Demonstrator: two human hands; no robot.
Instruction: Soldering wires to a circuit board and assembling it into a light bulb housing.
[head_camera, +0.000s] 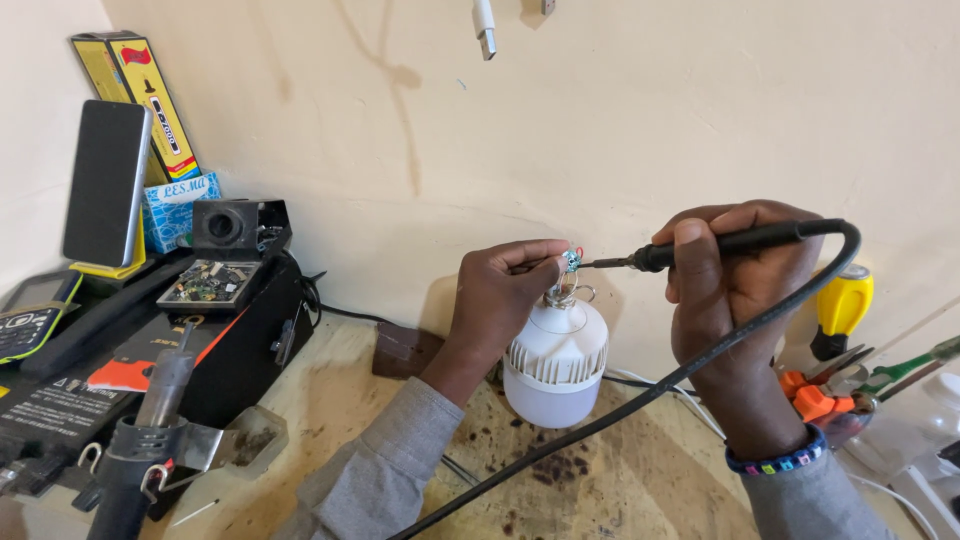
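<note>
Right hand (735, 290): fingers wrapped firmly round the black handle of a soldering iron (720, 243), held near level, tip pointing left. Its black cord (640, 395) loops from the rear of the handle down over the wrist and runs off toward the lower edge of the view. A beaded bracelet (778, 463) sits at the wrist above a grey sleeve.

Left hand (500, 295): fingertips pinched on a thin piece at the top of a white LED bulb (555, 365) — whether wire or solder cannot be told. The iron's tip meets a small cluster of wires and a green part (572, 261) just above the bulb's neck, right beside those fingertips.

Bulb: upright between the two hands, finned collar above, smooth dome below, close over the stained wooden bench (620, 480); whether it rests on the bench cannot be told.

Bench, left portion: black soldering station (230, 300) with a small circuit board on top; a hot-air wand (165, 385) in its metal holder; a smartphone (107, 185) propped upright against yellow boxes; a keypad phone (30, 315) at the far edge.

Bench, right portion: yellow-handled tool (843, 305) against the wall; orange-handled pliers (815, 395); green-handled screwdriver (905, 365).

Wall — cream plaster, a white USB plug (484, 28) hanging at top.
</note>
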